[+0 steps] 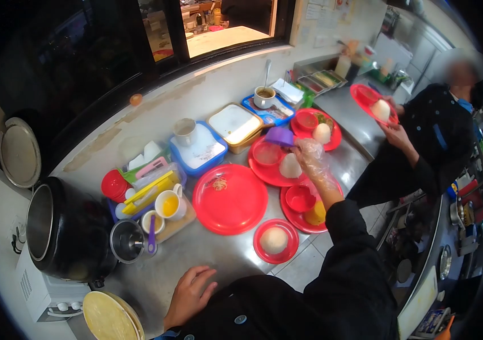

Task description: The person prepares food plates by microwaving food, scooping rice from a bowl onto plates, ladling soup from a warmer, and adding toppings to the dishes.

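Right of the large round red plastic plate (231, 205), the right hand (309, 157) grasps 1 small purple plastic cup (279, 136); below the plate, the left hand (192, 294) is released.

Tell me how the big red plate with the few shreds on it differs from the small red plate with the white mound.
Size: the big red plate is much wider than the small red plate.
Contents: the big red plate is mostly bare, with a few pale shreds; the small red plate carries a white mound.
Both are round and red.
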Motion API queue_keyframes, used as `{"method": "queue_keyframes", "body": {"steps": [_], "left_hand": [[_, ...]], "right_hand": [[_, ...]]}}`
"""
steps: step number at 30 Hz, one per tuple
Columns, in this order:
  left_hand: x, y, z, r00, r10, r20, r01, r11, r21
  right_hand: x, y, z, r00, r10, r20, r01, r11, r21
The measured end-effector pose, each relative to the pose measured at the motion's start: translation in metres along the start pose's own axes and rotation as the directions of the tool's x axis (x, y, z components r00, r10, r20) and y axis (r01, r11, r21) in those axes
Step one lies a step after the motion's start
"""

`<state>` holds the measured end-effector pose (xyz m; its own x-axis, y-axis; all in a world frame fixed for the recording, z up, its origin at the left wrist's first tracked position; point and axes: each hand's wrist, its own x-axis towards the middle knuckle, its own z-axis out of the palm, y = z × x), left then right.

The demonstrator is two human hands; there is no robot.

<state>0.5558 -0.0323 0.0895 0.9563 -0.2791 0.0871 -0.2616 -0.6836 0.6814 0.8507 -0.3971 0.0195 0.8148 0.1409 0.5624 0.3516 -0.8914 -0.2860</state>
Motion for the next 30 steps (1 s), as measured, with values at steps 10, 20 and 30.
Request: {"method": "queue_keyframes", "body": {"steps": [10, 20, 30], "left_hand": [[-0.036, -0.021, -0.021, 0.997, -0.059, -0.042, 0.058, 0.998, -0.025], [-0.103, -0.062, -0.075, 0.980, -0.092, -0.175, 0.097, 0.995, 0.023], [-0.163, -0.091, -0.286, 0.770, 0.007, -0.638, 0.274, 0.900, 0.340]], "right_hand": [[0.021, -0.091, 0.008, 0.957, 0.001, -0.288, 0.051, 0.983, 0.174], [0.103, -0.435, -0.007, 0.763, -0.481, -0.431, 0.643, 0.626, 0.441], [0.027, -0.496, 0.007, 0.788, -0.564, 0.246, 0.467, 0.808, 0.358]]}}
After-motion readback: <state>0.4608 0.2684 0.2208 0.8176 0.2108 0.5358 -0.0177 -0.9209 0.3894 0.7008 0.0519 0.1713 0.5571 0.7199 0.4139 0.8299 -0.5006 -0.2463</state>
